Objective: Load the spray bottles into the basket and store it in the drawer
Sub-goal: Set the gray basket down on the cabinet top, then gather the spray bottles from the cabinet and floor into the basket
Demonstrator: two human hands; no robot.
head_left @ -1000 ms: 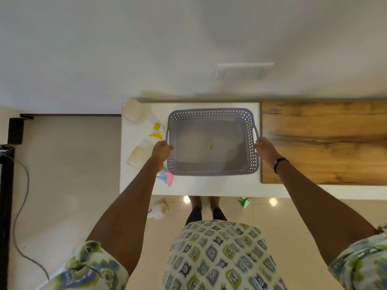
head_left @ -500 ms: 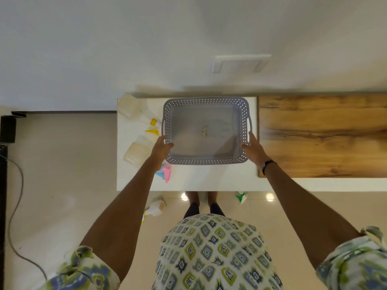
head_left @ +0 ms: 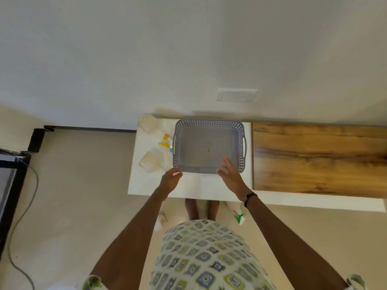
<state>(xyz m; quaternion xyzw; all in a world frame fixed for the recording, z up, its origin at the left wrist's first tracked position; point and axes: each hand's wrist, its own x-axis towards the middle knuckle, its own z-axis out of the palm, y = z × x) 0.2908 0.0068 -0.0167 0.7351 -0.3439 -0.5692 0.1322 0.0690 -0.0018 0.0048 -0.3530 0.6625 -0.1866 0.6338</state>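
The grey perforated basket point(head_left: 209, 126) sits on the white counter point(head_left: 188, 187), holding only a small scrap. My left hand point(head_left: 170, 181) is at its front-left corner, with the fingers curled on the pink spray bottle point(head_left: 177, 174), of which only a pink tip shows. My right hand point(head_left: 230, 177) hovers open over the basket's front rim, fingers spread. Two pale spray bottles lie left of the basket: one at the back point(head_left: 149, 124) with a yellow nozzle, one nearer point(head_left: 150, 162).
A wooden countertop point(head_left: 318, 158) adjoins the white counter on the right. On the floor by my feet lie a pale bottle point(head_left: 160, 221) and a green-nozzled bottle point(head_left: 238, 216). A black frame point(head_left: 12, 185) and cable are at the left.
Both hands have let go of the basket, which now rests nearer the wall. My left hand moved to the pink bottle at the front-left corner; my right hand moved to the front rim.
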